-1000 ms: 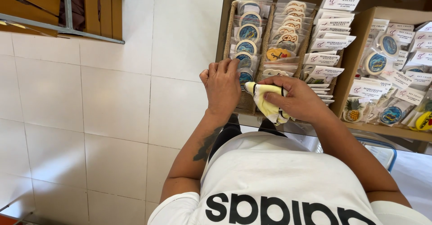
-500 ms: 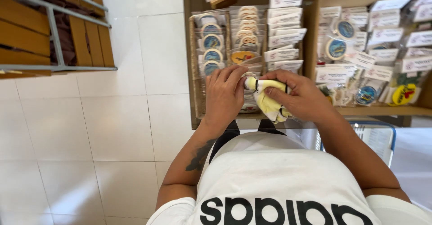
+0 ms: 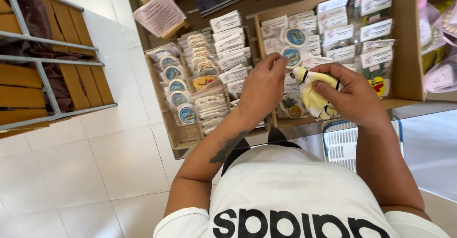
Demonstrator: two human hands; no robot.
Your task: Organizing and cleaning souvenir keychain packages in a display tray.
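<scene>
My right hand (image 3: 354, 95) grips a small yellow cloth item with black and white trim (image 3: 314, 95), bunched up in the fingers. My left hand (image 3: 262, 88) reaches over the front of a cardboard display box (image 3: 409, 43), its fingertips pinched at a clear packet with a round blue patch (image 3: 291, 56). Whether it holds the packet I cannot tell. Both hands hover above rows of packaged patches with white header cards.
A second box (image 3: 166, 119) to the left holds rows of round and oval patches. A small easel with a printed sheet (image 3: 159, 12) stands behind it. A white slatted basket (image 3: 340, 143) sits below the shelf. A wooden bench with a metal frame (image 3: 52, 76) is at left, on white floor tiles.
The view has swung so the display boxes sit more central and closer. My left hand has moved right from the left box to the round blue patch packet. The yellow item stays in my right hand.
</scene>
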